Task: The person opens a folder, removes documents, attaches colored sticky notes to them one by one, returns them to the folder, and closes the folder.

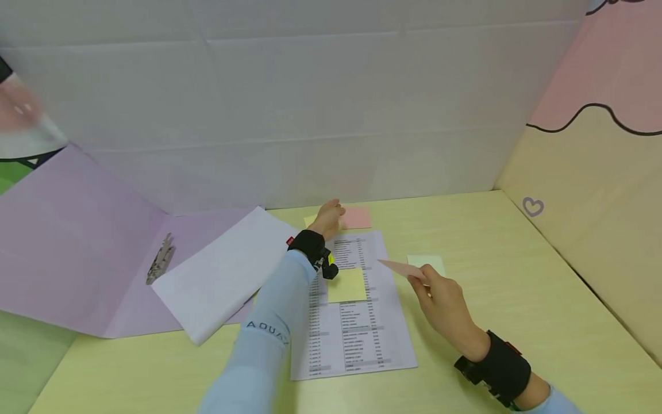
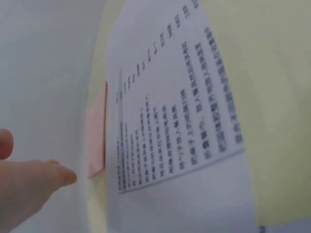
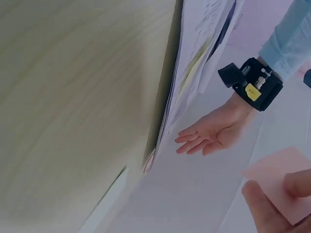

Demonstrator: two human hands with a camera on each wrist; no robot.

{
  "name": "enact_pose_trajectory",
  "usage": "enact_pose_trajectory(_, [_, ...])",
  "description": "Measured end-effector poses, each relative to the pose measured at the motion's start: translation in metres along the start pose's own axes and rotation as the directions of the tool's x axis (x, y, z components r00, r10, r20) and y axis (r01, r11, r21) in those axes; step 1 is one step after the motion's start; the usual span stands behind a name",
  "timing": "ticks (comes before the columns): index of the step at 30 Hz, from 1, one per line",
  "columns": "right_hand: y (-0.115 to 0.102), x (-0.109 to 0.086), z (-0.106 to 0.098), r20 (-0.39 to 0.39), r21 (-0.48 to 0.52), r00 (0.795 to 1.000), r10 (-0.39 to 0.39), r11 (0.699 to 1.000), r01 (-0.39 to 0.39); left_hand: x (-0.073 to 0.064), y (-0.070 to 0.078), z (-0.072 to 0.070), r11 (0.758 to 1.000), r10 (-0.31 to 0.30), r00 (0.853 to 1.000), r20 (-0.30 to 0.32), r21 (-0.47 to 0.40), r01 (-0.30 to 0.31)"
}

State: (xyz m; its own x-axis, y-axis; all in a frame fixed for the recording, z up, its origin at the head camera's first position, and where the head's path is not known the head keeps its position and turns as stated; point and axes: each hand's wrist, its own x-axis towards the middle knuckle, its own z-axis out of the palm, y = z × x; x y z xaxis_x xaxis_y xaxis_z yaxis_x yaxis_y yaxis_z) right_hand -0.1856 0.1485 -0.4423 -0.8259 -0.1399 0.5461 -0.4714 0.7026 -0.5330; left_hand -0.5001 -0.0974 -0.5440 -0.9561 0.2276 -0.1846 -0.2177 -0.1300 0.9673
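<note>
Right of the sheet (image 1: 357, 339), the right hand (image 1: 446, 302) pinched a pink note (image 3: 276, 167) by one end, apparently to keep the rest free. The left hand (image 1: 326, 219), fingers loosely spread and empty, hovered at the sheet's far edge, near a pink pad (image 1: 358, 218).

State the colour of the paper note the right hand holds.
The paper note is pink, clearest in the right wrist view.

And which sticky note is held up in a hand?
The pink sticky note pinched in the right hand; the others lie on the table or the printed sheet.
</note>
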Motion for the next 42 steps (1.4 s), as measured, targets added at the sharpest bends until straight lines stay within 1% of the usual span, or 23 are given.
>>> enact_pose_trajectory(1, [0.001,0.000,0.001,-0.013,-0.019,0.999,-0.036,0.999,0.036,-0.014,0.009,0.008,1.000,0.008,1.000,0.011,0.024,-0.008])
enact_pose_trajectory(2, [0.001,0.001,0.001,-0.028,-0.042,0.997,-0.078,0.996,0.077,-0.033,0.020,0.017,0.998,0.016,1.000,0.027,0.053,-0.018])
enact_pose_trajectory(3, [0.002,0.001,0.002,-0.044,-0.074,0.991,-0.127,0.990,0.123,-0.056,0.035,0.029,0.996,0.023,0.999,0.042,0.085,-0.027])
enact_pose_trajectory(4, [0.003,0.002,0.002,-0.064,-0.107,0.981,-0.182,0.979,0.175,-0.080,0.051,0.040,0.995,0.022,0.998,0.060,0.100,-0.028])
enact_pose_trajectory(5, [0.003,0.002,0.002,-0.082,-0.143,0.970,-0.230,0.966,0.217,-0.107,0.066,0.051,0.991,0.040,0.994,0.099,0.126,-0.053])
enact_pose_trajectory(7, [0.003,0.002,0.002,-0.113,-0.215,0.944,-0.310,0.935,0.282,-0.149,0.092,0.070,0.978,0.035,0.993,0.114,0.199,-0.057])
enact_pose_trajectory(9, [0.003,0.002,0.001,-0.137,-0.279,0.915,-0.379,0.901,0.331,-0.179,0.107,0.079,0.957,0.039,0.987,0.156,0.277,-0.082])
enact_pose_trajectory(10, [0.003,0.003,0.000,-0.146,-0.302,0.901,-0.409,0.885,0.353,-0.191,0.111,0.082,0.943,0.036,0.986,0.165,0.321,-0.088])
enact_pose_trajectory(11, [0.002,0.004,-0.001,-0.152,-0.322,0.888,-0.434,0.871,0.371,-0.201,0.114,0.085,0.924,0.027,0.985,0.168,0.372,-0.089])
enact_pose_trajectory(13, [0.000,0.006,-0.002,-0.145,-0.361,0.866,-0.479,0.840,0.405,-0.215,0.111,0.088,0.888,0.019,0.981,0.194,0.448,-0.105])
enact_pose_trajectory(15, [-0.002,0.007,-0.002,-0.122,-0.395,0.848,-0.516,0.809,0.435,-0.225,0.105,0.089,0.871,-0.019,0.973,0.232,0.482,-0.098])
enact_pose_trajectory(17, [-0.004,0.008,-0.001,-0.116,-0.435,0.823,-0.555,0.774,0.460,-0.233,0.098,0.089,0.857,-0.058,0.964,0.261,0.509,-0.086])
enact_pose_trajectory(18, [-0.004,0.008,-0.001,-0.114,-0.455,0.811,-0.574,0.756,0.471,-0.237,0.095,0.089,0.851,-0.078,0.957,0.280,0.519,-0.082])
enact_pose_trajectory(20, [-0.005,0.009,0.001,-0.134,-0.478,0.778,-0.614,0.728,0.491,-0.247,0.094,0.091,0.843,-0.124,0.948,0.293,0.536,-0.055])
enact_pose_trajectory(22, [-0.004,0.010,0.004,-0.167,-0.492,0.740,-0.652,0.705,0.510,-0.256,0.095,0.092,0.838,-0.132,0.946,0.297,0.543,-0.053])
enact_pose_trajectory(24, [-0.004,0.012,0.005,-0.186,-0.494,0.715,-0.674,0.693,0.525,-0.261,0.096,0.093,0.838,-0.133,0.942,0.307,0.543,-0.059])
enact_pose_trajectory(25, [-0.004,0.013,0.006,-0.195,-0.493,0.706,-0.681,0.690,0.529,-0.263,0.096,0.093,0.839,-0.128,0.944,0.305,0.540,-0.061])
enact_pose_trajectory(27, [-0.004,0.014,0.006,-0.195,-0.489,0.700,-0.687,0.687,0.538,-0.264,0.097,0.094,0.844,-0.116,0.947,0.299,0.532,-0.064])
enact_pose_trajectory(29, [-0.004,0.014,0.006,-0.183,-0.496,0.701,-0.690,0.680,0.540,-0.265,0.097,0.094,0.844,-0.108,0.950,0.293,0.532,-0.068])
enact_pose_trajectory(35, [-0.003,0.013,0.004,-0.098,-0.506,0.736,-0.669,0.671,0.542,-0.264,0.098,0.093,0.838,-0.110,0.958,0.266,0.543,-0.055])
enact_pose_trajectory(38, [-0.003,0.012,0.003,-0.064,-0.471,0.762,-0.645,0.693,0.546,-0.263,0.097,0.091,0.838,-0.112,0.959,0.259,0.544,-0.049])
enact_pose_trajectory(41, [-0.006,0.010,0.001,-0.006,-0.398,0.800,-0.600,0.735,0.549,-0.263,0.096,0.088,0.842,-0.107,0.959,0.264,0.537,-0.054])
enact_pose_trajectory(42, [-0.007,0.010,0.001,0.014,-0.365,0.813,-0.582,0.754,0.546,-0.263,0.096,0.087,0.836,-0.097,0.958,0.270,0.544,-0.068])
